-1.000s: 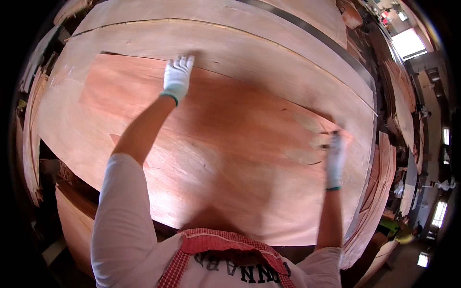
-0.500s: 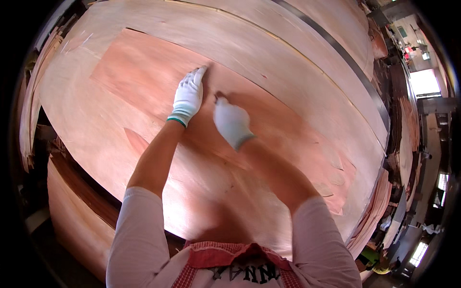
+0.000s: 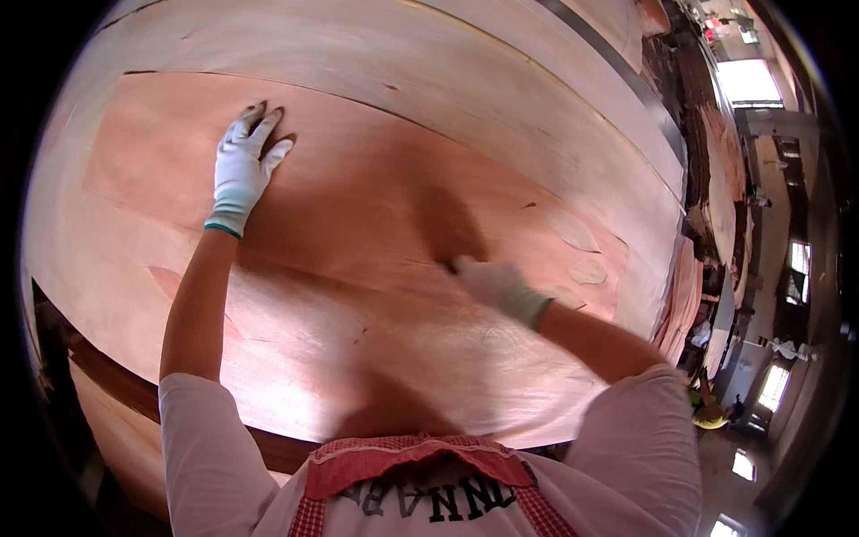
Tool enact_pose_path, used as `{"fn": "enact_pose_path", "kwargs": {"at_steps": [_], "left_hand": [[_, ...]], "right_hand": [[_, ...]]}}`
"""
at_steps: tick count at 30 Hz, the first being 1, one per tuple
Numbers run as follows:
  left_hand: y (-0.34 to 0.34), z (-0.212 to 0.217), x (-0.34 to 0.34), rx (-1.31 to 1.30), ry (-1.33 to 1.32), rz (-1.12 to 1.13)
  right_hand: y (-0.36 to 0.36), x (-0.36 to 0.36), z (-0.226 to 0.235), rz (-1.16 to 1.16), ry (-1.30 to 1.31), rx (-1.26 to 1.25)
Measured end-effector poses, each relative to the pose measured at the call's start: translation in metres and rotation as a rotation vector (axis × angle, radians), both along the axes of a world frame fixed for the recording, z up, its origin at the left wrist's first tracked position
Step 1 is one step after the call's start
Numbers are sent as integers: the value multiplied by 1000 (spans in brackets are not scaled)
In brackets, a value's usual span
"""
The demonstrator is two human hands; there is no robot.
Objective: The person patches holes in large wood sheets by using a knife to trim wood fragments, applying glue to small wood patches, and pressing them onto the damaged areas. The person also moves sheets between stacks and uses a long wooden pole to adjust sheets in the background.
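Note:
A long, reddish wood veneer sheet (image 3: 349, 152) lies flat on a wider, paler veneer sheet (image 3: 295, 376). My left hand (image 3: 243, 166), in a white glove with darkened fingertips, rests on the reddish sheet toward its left end, fingers spread and holding nothing. Lower on the same sheet, right of the middle, my right hand (image 3: 501, 285) is gloved too and blurred by motion. Its fingers look closed, with a small dark tip at their end; what they hold is not clear. Pale oval veneer pieces (image 3: 588, 271) lie near the sheet's right end.
A dark metal strip (image 3: 617, 67) crosses the pale sheets at the far side. Stacked veneer (image 3: 716, 170) with ragged edges stands along the right. More sheets (image 3: 116, 430) are at lower left. Farther right, a person in yellow (image 3: 710, 416) appears small.
My left hand has shifted left along the sheet, and its fingers have spread. My right hand has moved right and nearer to me. The whole view has swung as well.

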State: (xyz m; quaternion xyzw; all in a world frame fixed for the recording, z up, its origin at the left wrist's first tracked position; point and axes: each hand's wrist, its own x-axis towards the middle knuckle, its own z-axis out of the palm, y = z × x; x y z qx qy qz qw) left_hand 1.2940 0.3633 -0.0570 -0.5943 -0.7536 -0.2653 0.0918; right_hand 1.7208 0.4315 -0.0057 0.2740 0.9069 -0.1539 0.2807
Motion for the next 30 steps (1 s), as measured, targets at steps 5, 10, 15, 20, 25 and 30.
{"fn": "enact_pose_path", "kwargs": {"at_steps": [5,10,15,20,25,30], "left_hand": [[-12,2,-1,-17,-22,33],[-18,4,3,-15,-85,105],[-12,15,4,-6,-313,29],[-4,2,-4,-60,-141,-39],[-8,4,-8,-43,-68,8],[-2,4,2,-84,1,14]], "right_hand": [[112,124,67,-11,224,86],[121,-87,2,-108,593,-74],[68,-321,-9,363,487,237],[84,-289,-20,416,444,312],[86,34,-19,421,141,783],[-35,189,-7,-782,175,436]]}}
